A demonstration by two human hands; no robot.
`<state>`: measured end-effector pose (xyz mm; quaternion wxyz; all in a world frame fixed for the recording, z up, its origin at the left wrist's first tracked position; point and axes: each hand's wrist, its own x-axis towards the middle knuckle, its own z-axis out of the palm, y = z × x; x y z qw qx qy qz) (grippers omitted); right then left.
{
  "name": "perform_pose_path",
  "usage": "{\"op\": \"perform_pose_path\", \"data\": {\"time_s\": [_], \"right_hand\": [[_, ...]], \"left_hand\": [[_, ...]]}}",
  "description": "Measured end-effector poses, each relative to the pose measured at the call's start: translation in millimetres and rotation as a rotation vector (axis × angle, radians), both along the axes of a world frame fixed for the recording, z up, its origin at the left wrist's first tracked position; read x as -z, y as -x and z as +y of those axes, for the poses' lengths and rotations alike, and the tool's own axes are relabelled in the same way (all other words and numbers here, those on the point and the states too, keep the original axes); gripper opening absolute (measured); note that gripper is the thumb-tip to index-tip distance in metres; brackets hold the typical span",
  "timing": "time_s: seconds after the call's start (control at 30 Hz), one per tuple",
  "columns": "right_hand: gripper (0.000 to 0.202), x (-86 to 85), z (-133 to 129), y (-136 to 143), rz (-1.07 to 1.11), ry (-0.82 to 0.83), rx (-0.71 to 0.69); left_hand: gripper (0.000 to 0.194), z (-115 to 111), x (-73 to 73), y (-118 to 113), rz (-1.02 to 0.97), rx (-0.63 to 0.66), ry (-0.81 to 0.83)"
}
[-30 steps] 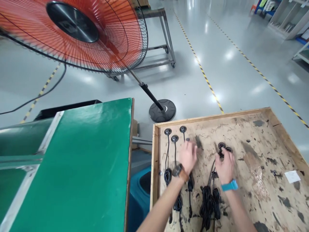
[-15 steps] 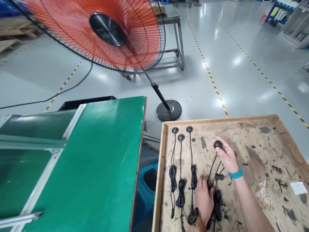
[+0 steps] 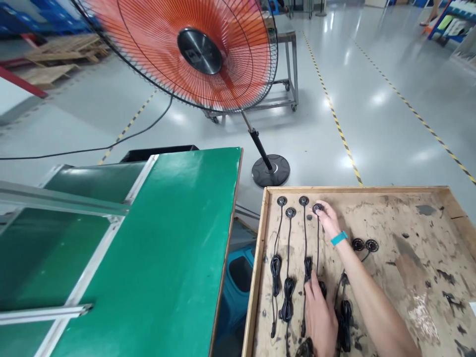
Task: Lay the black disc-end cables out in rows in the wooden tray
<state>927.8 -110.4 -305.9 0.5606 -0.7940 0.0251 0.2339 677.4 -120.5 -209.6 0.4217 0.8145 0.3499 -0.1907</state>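
Note:
Near the back of the wooden tray (image 3: 401, 189), my right hand (image 3: 327, 218) pinches a round black disc (image 3: 317, 208) that has a cable running toward me. My left hand (image 3: 320, 311) lies over the cable's coiled part, a dark bundle (image 3: 323, 288) showing at its fingers; its grip is partly hidden. Left of my hands lie a far-left disc (image 3: 281, 201), a slightly lower disc (image 3: 290, 212) and another disc (image 3: 304, 201), each with a bundled cable. Beneath and beside my right forearm are two more discs, one (image 3: 357, 244) next to the other (image 3: 372, 245), with a cable bundle (image 3: 345, 325) nearer me.
A green board (image 3: 178, 248) with metal rails stands left of the tray. Between them sits a blue plastic object (image 3: 238, 277). A large red fan (image 3: 201, 49) on a round base (image 3: 270, 170) stands beyond, before a metal cart (image 3: 292, 69).
Both hands moved relative to the tray: my right hand carried the disc left and back, beside the row of discs. Two other discs are now uncovered. The view shifted left.

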Motion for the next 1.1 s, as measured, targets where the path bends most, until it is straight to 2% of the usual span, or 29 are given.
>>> {"op": "perform_pose_path", "data": {"time_s": [0.07,0.13,0.23,0.3,0.53,0.7,0.9,1.0,1.1], "right_hand": [[0.045,13.1,4,-3,-0.124,0.179,-0.119],[0.047,18.4,2,-2,-0.243,0.313,-0.226],[0.054,19.4,-5,3,-0.451,0.656,-0.358],[0.055,19.6,-10,6,-0.493,0.79,-0.375],[0.051,22.3,-3,7,-0.491,0.724,-0.482],[0.047,29.9,11,13,-0.51,0.636,-0.445],[0.043,43.6,21,20,-0.516,0.549,-0.322],[0.044,31.8,13,19,-0.5,0.565,-0.297],[0.045,2.6,-17,21,-0.515,0.634,-0.226]], "left_hand": [[0.072,-8,9.2,-2,0.071,0.104,-0.05],[0.082,-15,18.6,0,0.1,0.195,-0.126],[0.084,-23,27.4,8,0.1,0.279,-0.227],[0.082,-26,29.4,15,0.081,0.308,-0.255],[0.081,-18,32.1,29,0.057,0.334,-0.259],[0.076,-11,32.9,33,0.118,0.257,-0.24],[0.073,-13,34.1,36,0.075,0.185,-0.17],[0.064,-17,36.6,46,0.065,0.16,-0.136],[0.057,-16,37.3,58,0.019,0.121,-0.074]]}}
